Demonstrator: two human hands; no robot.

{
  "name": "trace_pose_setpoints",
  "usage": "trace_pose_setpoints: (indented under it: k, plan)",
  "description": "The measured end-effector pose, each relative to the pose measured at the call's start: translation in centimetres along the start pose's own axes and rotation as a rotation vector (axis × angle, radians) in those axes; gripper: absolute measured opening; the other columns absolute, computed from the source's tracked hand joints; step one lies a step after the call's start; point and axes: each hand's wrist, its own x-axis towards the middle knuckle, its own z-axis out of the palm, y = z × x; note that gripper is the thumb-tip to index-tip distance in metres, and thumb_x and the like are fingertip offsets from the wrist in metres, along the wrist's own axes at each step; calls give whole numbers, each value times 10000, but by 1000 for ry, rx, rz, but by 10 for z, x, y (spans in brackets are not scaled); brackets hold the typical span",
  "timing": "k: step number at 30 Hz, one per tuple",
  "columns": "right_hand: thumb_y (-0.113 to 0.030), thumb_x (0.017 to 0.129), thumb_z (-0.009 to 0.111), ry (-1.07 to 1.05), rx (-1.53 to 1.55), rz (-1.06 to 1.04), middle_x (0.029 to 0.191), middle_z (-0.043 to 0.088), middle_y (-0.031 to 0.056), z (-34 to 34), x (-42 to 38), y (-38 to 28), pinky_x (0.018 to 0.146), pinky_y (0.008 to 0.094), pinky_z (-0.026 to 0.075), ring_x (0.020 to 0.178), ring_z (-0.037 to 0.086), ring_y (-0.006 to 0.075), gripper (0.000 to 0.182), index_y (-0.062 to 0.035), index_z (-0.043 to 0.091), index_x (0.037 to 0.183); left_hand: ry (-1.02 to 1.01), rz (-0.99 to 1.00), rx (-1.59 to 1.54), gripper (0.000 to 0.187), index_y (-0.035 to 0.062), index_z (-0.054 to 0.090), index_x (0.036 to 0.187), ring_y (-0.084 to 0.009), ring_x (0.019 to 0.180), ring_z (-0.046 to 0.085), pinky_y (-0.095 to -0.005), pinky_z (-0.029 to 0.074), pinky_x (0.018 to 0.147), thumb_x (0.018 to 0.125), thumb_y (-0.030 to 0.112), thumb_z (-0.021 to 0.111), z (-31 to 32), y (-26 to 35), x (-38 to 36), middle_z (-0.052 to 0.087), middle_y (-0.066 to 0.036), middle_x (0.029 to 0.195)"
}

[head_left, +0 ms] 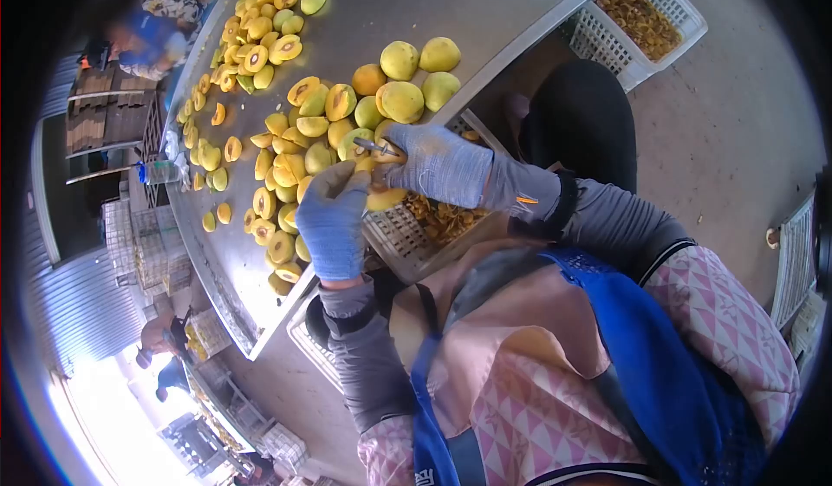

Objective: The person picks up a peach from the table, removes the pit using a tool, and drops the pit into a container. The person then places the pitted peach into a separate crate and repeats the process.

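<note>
My right hand (pixel 442 165), in a blue-grey knit glove, is closed around a short metal tool (pixel 378 147) whose narrow end points left over the fruit. Its exact kind is not clear. My left hand (pixel 334 230), in a blue glove, has its fingers drawn together close by, the fingertips stained yellow. Whatever they hold is hidden. Just below and between both hands shows a yellow fruit piece (pixel 384 198). Yellow peach-like fruit halves (pixel 289 169) lie heaped beside my left hand. Whole fruits (pixel 400 100) sit beyond my right hand.
The metal table (pixel 347 31) carries another pile of halves (pixel 260 31) farther off. Under its near edge stands a crate (pixel 394 241) of brown-yellow scraps. Another white crate (pixel 646 26) of scraps is on the floor. A co-worker (pixel 152 39) is at the table's far side.
</note>
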Motion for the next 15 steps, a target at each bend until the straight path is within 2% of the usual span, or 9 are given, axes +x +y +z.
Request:
trace_pose_setpoints:
  k: [2,3,5,6,7,9,10,13,15]
  plan:
    - [-331,841,703,-44,566,146,942,684,154,8,-8,-6,783,368,511,913,667,313,434,13,582,1076,151,160,-511,496,-12,569,1216,-226,991,609,-361,493,923,949,405,590,13,0,-8,637,-136,1113]
    - [-331,841,703,-53,556,157,942,684,154,15,-17,-11,783,368,511,913,667,313,434,13,582,1076,153,150,-525,496,-12,569,1216,-226,991,609,-361,493,923,949,405,590,27,-1,-17,637,-136,1113]
    - [-343,844,692,17,801,220,930,675,166,40,-25,-10,778,365,509,908,664,303,424,8,585,1057,82,194,-1216,598,-38,517,1240,-184,986,589,-322,494,869,968,493,509,55,-3,-31,611,-141,1115]
    - [-362,869,669,96,626,121,906,663,200,50,-25,-9,751,393,514,871,663,340,399,-4,585,1024,297,106,-1168,633,-30,519,1218,-214,958,586,-338,495,868,977,549,430,64,4,-32,609,-142,1085]
    - [-362,869,669,88,629,129,906,663,200,52,-30,-5,751,393,514,871,663,340,399,-4,585,1024,305,97,-1167,633,-30,519,1218,-214,958,586,-338,495,868,977,549,430,62,0,-34,609,-142,1085]
    - [-373,901,636,40,238,3,869,650,220,41,-42,-4,707,425,517,823,652,383,379,-13,576,1003,360,62,-1176,646,-33,521,1193,-242,969,589,-351,495,879,980,564,397,56,-11,-35,607,-159,1093]
    - [-394,942,572,89,269,-100,810,632,232,35,-45,-10,660,452,512,763,635,413,378,-20,560,996,358,90,-1159,635,-33,524,1147,-258,926,602,-357,508,856,984,564,382,52,-14,-35,617,-188,1046]
    - [-403,964,529,-88,82,-105,773,628,223,25,-46,-21,637,450,510,733,637,402,387,-18,548,1000,406,117,-1037,618,-32,529,1110,-256,865,614,-367,522,821,994,551,357,43,-17,-35,629,-206,972]
    - [-385,956,549,-43,42,-154,743,629,204,32,-47,-18,593,444,508,682,639,387,374,-18,542,1029,441,147,-948,615,-30,531,1078,-255,785,617,-359,539,755,1000,548,335,45,-12,-36,631,-215,912]
